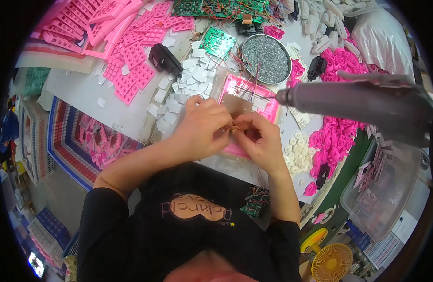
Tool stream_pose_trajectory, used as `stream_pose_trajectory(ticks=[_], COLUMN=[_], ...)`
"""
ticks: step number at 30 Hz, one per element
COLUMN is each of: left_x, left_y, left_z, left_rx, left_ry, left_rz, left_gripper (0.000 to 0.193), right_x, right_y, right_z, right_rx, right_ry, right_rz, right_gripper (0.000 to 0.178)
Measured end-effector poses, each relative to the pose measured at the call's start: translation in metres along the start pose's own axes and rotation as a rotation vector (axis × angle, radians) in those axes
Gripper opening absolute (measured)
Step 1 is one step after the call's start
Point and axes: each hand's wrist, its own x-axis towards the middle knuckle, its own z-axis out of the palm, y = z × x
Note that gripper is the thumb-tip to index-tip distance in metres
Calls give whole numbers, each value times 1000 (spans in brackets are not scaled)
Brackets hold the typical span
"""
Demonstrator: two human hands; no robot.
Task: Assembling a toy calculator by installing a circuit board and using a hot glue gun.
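Note:
In the middle of the table lies a pink plastic casing point(271, 111), with a brown board point(236, 105) over part of it. My left hand point(204, 126) is closed at the near side of this board, its fingertips pinched together. Facing it, my right hand point(259, 141) pinches a thin wire point(235, 128) that loops between the two hands. What sits inside the left fingertips is mostly hidden. Thin dark wires point(250, 90) cross the casing just beyond the board.
An electric screwdriver point(352, 103) hangs in from the right. A round tin of small screws point(266, 58), white pads point(190, 77), green circuit boards point(218, 42), pink keypads point(132, 77), pink parts point(341, 108) and white discs point(298, 152) surround the casing.

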Motion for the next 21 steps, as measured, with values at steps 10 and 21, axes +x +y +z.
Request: stream_pose_trajectory(ticks=[10, 21], left_x=[-2, -5], left_y=[2, 1], left_z=[-7, -9], left_rx=[47, -213], left_ry=[-10, -87], left_rz=[-39, -135], left_gripper=[13, 6], right_x=[1, 1], right_y=[-9, -14], right_z=[-2, 1], right_rx=[-35, -436], right_ry=[-1, 155], right_rz=[77, -406], right_gripper=[21, 16])
